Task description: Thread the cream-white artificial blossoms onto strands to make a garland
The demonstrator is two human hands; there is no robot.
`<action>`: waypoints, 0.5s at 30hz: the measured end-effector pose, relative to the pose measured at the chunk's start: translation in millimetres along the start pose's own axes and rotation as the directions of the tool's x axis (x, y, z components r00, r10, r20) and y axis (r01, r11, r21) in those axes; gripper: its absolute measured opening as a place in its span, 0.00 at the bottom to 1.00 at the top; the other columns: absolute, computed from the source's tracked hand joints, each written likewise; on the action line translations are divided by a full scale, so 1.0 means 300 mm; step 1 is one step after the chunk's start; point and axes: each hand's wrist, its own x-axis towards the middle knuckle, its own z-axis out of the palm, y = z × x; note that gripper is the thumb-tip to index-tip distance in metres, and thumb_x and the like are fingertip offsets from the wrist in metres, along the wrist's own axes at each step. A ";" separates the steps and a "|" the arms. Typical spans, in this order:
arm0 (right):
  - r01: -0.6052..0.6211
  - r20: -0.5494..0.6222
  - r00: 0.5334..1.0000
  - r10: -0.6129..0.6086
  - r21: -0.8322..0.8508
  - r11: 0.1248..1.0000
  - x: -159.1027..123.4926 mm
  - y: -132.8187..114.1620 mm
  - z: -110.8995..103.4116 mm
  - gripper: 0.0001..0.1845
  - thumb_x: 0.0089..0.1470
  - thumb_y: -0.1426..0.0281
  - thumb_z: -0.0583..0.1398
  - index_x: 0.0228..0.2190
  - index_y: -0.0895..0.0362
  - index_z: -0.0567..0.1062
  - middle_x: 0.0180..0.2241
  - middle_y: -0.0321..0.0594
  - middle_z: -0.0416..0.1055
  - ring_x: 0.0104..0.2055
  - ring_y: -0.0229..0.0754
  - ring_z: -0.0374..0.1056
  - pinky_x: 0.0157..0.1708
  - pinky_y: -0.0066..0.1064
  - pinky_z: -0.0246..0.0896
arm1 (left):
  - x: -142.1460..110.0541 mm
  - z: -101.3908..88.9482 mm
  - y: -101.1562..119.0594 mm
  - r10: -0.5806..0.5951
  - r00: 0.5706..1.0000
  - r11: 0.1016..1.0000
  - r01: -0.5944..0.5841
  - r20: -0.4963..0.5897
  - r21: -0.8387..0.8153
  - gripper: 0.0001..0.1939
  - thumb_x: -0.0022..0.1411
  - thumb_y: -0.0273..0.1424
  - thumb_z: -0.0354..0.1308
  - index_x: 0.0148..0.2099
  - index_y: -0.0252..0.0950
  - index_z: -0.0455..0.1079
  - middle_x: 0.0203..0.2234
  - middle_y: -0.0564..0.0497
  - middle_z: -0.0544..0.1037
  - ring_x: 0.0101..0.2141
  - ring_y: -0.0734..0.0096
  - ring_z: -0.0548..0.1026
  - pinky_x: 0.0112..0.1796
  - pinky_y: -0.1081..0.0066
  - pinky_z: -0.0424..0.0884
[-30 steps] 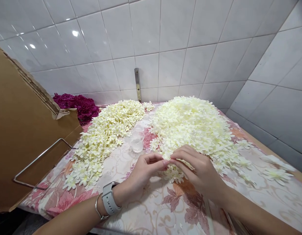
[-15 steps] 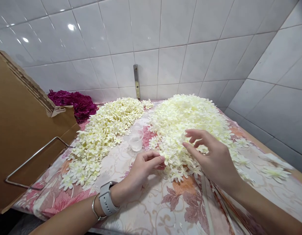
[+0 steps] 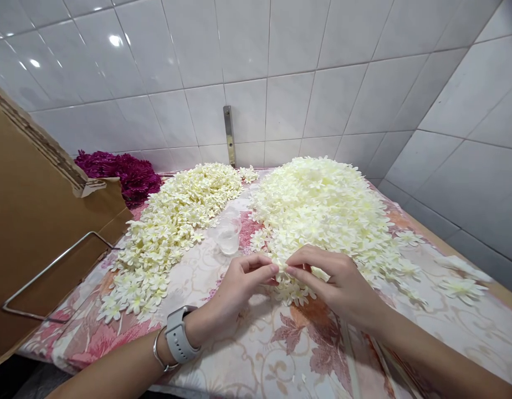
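- A small cream flower [image 3: 282,266] is pinched between thumb and forefinger of the left hand [image 3: 239,288]; that grip is closed on it.
- The same flower is met from the other side by the fingertips of the right hand [image 3: 339,285], whose grip is closed on it as well, so the flower is held between both hands just above the tabletop [image 3: 256,354].
- The flower is held at the near edge of the large pile [image 3: 322,216] of cream flowers, directly over its front fringe.
- For the step in hand to go well, it is judged that only one layer should be caught at the petal edges, and that a light, even pull is called for so thin petals are not torn or creased.
- A clear plastic cup [image 3: 229,235] stands just left of the hands, between the large pile and a flatter spread of flowers [image 3: 173,233] further left.
- A watch [image 3: 178,335] and a thin bangle are worn on the left wrist.
- Dark purple flowers [image 3: 118,172] lie at the back left, beside a cardboard box [image 3: 35,221].
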 end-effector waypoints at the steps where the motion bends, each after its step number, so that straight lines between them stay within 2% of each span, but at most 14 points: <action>1: -0.038 -0.004 0.999 0.038 0.006 0.999 0.002 -0.001 -0.006 0.08 0.56 0.73 0.55 0.26 0.55 0.72 0.25 0.36 0.71 0.28 0.37 0.66 0.28 0.28 0.60 | 0.000 0.001 0.002 -0.012 1.000 1.000 0.012 -0.015 -0.013 0.07 0.53 0.32 0.60 0.27 0.34 0.69 0.24 0.53 0.69 0.29 0.75 0.71 0.33 0.75 0.65; 3: -0.103 -0.128 0.987 0.096 -0.045 0.994 0.004 0.001 -0.018 0.06 0.54 0.71 0.57 0.26 0.55 0.70 0.24 0.36 0.69 0.27 0.37 0.65 0.27 0.29 0.60 | 0.001 0.003 0.004 -0.035 0.998 0.999 0.033 -0.057 -0.030 0.06 0.52 0.31 0.60 0.27 0.34 0.68 0.23 0.54 0.68 0.28 0.76 0.70 0.32 0.76 0.64; 5: -0.130 -0.333 0.940 0.072 -0.155 0.979 0.006 0.007 -0.024 0.05 0.52 0.68 0.59 0.27 0.55 0.68 0.25 0.37 0.67 0.27 0.39 0.64 0.27 0.31 0.60 | 0.003 0.005 0.006 -0.037 0.995 0.999 0.035 -0.094 -0.024 0.07 0.52 0.31 0.60 0.26 0.34 0.68 0.22 0.54 0.68 0.28 0.76 0.70 0.31 0.77 0.63; 6: -0.121 -0.386 0.922 0.035 -0.201 0.972 0.006 0.009 -0.023 0.06 0.50 0.68 0.60 0.29 0.55 0.67 0.26 0.37 0.67 0.28 0.40 0.63 0.27 0.31 0.60 | 0.003 0.005 0.005 -0.029 0.995 1.000 0.028 -0.099 -0.013 0.07 0.52 0.31 0.61 0.26 0.34 0.68 0.23 0.54 0.68 0.28 0.77 0.70 0.31 0.77 0.63; 7: -0.091 -0.383 0.924 -0.004 -0.230 0.969 0.005 0.010 -0.019 0.07 0.50 0.68 0.61 0.30 0.55 0.67 0.27 0.38 0.66 0.29 0.40 0.63 0.28 0.31 0.60 | 0.004 0.004 0.004 -0.019 0.996 1.000 0.019 -0.092 0.002 0.07 0.52 0.31 0.60 0.26 0.34 0.69 0.23 0.54 0.68 0.28 0.77 0.70 0.30 0.77 0.63; 8: -0.044 -0.329 0.944 -0.036 -0.234 0.971 0.003 0.010 -0.013 0.07 0.50 0.68 0.61 0.30 0.55 0.67 0.27 0.38 0.67 0.30 0.40 0.64 0.28 0.31 0.61 | 0.004 0.003 0.003 -0.007 0.997 1.000 0.008 -0.076 0.016 0.07 0.53 0.31 0.60 0.26 0.34 0.69 0.23 0.53 0.69 0.28 0.76 0.69 0.30 0.77 0.63; 11: 0.073 -0.110 0.990 -0.092 -0.163 0.984 -0.005 0.003 0.012 0.03 0.54 0.72 0.57 0.28 0.56 0.68 0.27 0.38 0.68 0.30 0.39 0.65 0.29 0.30 0.60 | 0.004 0.000 -0.003 0.044 0.999 0.998 -0.043 -0.028 0.045 0.06 0.53 0.31 0.60 0.27 0.33 0.71 0.24 0.52 0.70 0.28 0.76 0.69 0.31 0.77 0.63; 15: 0.037 -0.068 0.997 -0.043 -0.086 0.996 -0.009 -0.003 0.028 0.07 0.56 0.75 0.55 0.27 0.56 0.69 0.25 0.36 0.69 0.28 0.37 0.65 0.28 0.29 0.60 | 0.004 -0.001 -0.004 0.040 0.999 0.999 -0.040 0.001 0.028 0.06 0.53 0.31 0.61 0.29 0.32 0.72 0.25 0.51 0.71 0.29 0.76 0.69 0.31 0.77 0.63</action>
